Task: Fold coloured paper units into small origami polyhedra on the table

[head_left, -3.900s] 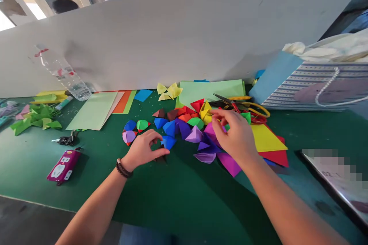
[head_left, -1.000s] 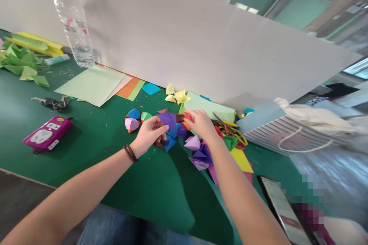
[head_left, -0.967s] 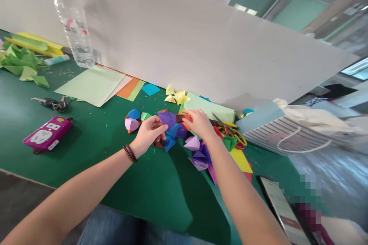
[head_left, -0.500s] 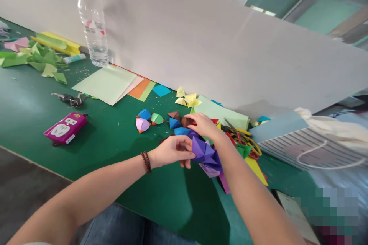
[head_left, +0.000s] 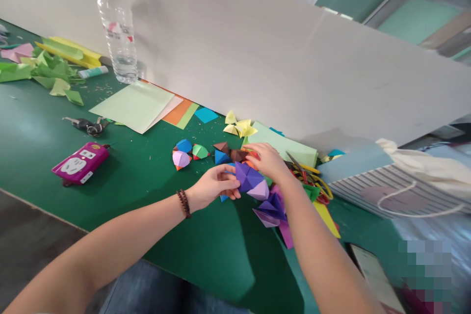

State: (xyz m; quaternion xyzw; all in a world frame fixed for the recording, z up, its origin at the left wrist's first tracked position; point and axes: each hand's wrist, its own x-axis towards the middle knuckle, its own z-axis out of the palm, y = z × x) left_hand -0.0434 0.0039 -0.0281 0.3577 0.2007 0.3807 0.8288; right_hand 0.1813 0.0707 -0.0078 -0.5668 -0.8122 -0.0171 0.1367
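Note:
My left hand (head_left: 218,187) is closed, pinching a folded paper piece (head_left: 250,181) in dark purple and lilac above the table. Just beyond it, my right hand (head_left: 268,161) bends its fingers over a red-orange folded paper piece (head_left: 251,162), partly hidden by those fingers. Brown folded pieces (head_left: 222,147) and a blue folded piece (head_left: 221,158) lie left of the right hand. More purple and pink folded pieces (head_left: 270,210) rest under my right forearm. Further left sits a small cluster of blue, green and lilac folded pieces (head_left: 181,159) with red-orange tips.
A water bottle (head_left: 119,34) stands against the grey partition (head_left: 221,44). Coloured paper sheets (head_left: 134,105), pale yellow folded pieces (head_left: 241,127), a magenta pack (head_left: 81,163), keys (head_left: 88,126) and a glue stick (head_left: 93,72) lie about. Scissors (head_left: 296,166), a striped bag (head_left: 393,184) and a phone (head_left: 379,274) are right.
The purple-and-lilac piece in my left hand has moved up and left, away from the purple pieces below, and turned. My right hand has shifted slightly right, off the brown piece, onto red-orange paper.

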